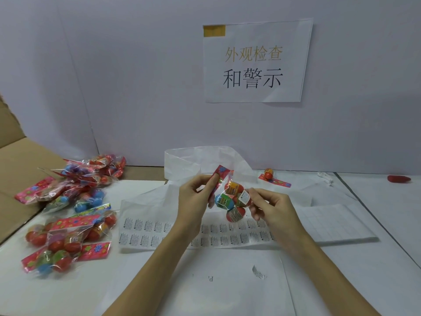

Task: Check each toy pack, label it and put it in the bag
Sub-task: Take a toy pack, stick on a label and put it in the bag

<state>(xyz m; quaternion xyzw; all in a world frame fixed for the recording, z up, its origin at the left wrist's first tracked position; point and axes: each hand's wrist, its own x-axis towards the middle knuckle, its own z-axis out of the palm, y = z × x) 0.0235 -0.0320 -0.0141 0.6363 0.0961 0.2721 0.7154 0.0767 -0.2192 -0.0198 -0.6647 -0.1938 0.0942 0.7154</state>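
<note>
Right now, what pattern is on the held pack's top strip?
Red header strip with coloured flowers, seen from the head camera.

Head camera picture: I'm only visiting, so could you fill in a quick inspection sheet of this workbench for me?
Surface: white table, cardboard at left.
Job's things: toy pack held up; warning label at the pack; label sheet lying flat; white bag behind; pile of packs at left.
Clutter: loose toy egg, red object.
Grippers: left hand grips the pack's header; right hand pinches the label.
Cables: nothing seen.
Surroundings: wall sign with Chinese text.
</note>
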